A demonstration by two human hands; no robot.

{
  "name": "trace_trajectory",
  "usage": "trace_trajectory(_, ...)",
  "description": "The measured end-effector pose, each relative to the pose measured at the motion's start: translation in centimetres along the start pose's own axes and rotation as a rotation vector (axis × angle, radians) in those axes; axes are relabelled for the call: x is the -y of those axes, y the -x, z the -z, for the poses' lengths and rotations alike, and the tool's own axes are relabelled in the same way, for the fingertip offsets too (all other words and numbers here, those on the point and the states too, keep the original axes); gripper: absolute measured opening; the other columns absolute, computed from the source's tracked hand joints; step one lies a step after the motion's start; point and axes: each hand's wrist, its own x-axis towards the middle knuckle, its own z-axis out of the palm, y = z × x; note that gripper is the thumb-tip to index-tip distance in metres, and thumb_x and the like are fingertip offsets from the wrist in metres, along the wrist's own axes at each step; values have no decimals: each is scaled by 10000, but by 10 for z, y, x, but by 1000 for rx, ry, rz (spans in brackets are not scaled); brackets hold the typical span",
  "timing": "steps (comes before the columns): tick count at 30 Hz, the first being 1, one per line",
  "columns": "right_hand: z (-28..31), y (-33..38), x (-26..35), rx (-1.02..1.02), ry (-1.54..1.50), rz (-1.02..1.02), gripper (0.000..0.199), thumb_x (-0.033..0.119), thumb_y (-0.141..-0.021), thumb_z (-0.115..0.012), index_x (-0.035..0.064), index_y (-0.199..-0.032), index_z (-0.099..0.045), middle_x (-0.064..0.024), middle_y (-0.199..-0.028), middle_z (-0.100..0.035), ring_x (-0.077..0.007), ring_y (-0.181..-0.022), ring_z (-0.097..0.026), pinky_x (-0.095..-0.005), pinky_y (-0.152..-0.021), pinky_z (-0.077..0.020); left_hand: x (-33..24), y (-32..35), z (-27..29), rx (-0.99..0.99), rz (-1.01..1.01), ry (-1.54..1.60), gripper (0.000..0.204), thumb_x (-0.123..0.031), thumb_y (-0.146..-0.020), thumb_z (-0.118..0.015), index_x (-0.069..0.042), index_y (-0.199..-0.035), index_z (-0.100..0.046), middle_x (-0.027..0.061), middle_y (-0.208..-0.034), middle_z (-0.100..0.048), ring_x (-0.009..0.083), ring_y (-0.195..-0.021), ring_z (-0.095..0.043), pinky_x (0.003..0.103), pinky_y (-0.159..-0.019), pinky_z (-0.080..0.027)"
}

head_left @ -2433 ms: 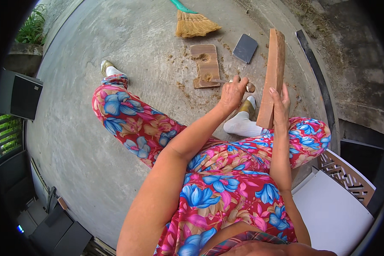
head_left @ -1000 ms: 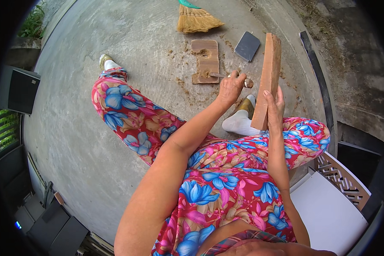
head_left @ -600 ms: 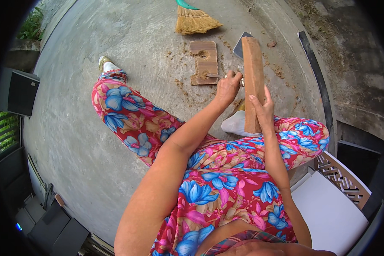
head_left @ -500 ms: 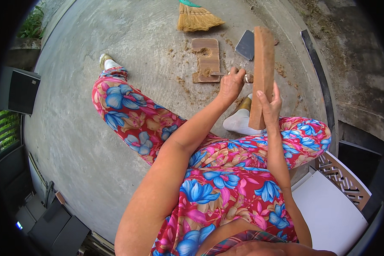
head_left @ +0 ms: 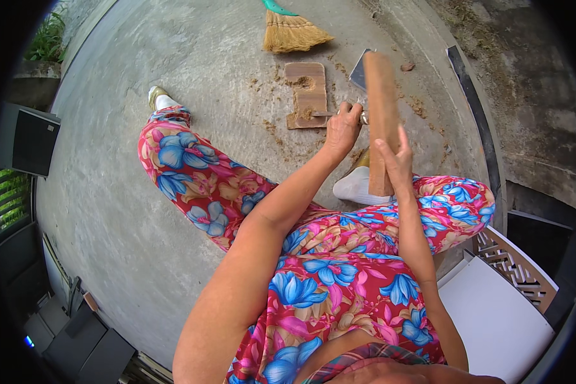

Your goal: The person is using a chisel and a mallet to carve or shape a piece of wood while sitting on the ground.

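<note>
My left hand is closed round a chisel, whose narrow blade reaches left over the lower part of a notched wooden board. The board lies flat on the concrete, with carved hollows and wood dust on it. My right hand grips a long, squared wooden block near its lower end. The block stands across the chisel's handle end and hides it, so I cannot tell whether they touch.
Wood chips are scattered over the concrete floor. A straw broom with a green handle lies beyond the board. Partly behind the block is a flat dark object. My shoed feet rest on either side.
My right hand has swung the wooden block leftward, up to the chisel's handle end. My left hand and the chisel have stayed nearly in place.
</note>
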Motion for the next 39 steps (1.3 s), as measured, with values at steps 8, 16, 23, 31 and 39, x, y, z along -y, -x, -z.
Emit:
trace_trajectory(8,1,-2,22,53,-89,-69,753,287,-830,-751,-73,-1402,-419,-183,-1229,-608,-219,-1092,-611,-341,-939,-487,-1,0,-2,50,42,-11,202,-77,-860,-602,-92,-1040,-509,210,-977,-580,447,-713,-645,525,-592,-535)
trace_trajectory(16,-4,2,12,65,286,24,765,278,-826,-754,-79,-1411,-413,-185,-1238,-610,-218,-1095,-618,-340,-937,-491,1,-3,-1,102,61,58,202,-80,-878,-584,-71,-1055,-488,241,-989,-590,464,-746,-642,537,-621,-531)
trace_trajectory(23,4,-7,-2,36,119,-22,704,264,-824,-752,-67,-1371,-456,-185,-1205,-625,-220,-1087,-624,-339,-926,-495,-2,-11,-3,103,97,60,183,-34,-889,-522,-53,-1068,-490,263,-1022,-565,476,-782,-638,546,-653,-527)
trace_trajectory(31,5,-9,24,64,-19,-32,722,270,-833,-746,-62,-1394,-435,-163,-1202,-616,-196,-1062,-617,-325,-905,-499,-6,-10,3,125,73,83,163,-37,-897,-506,-59,-1051,-551,241,-1073,-550,469,-802,-640,544,-682,-526)
trace_trajectory(39,-3,-9,23,94,-21,-10,760,280,-822,-758,-85,-1397,-421,-172,-1234,-606,-207,-1083,-615,-329,-923,-495,-3,-16,6,67,71,103,203,-55,-873,-564,-84,-1074,-578,209,-1052,-570,451,-804,-644,531,-691,-529)
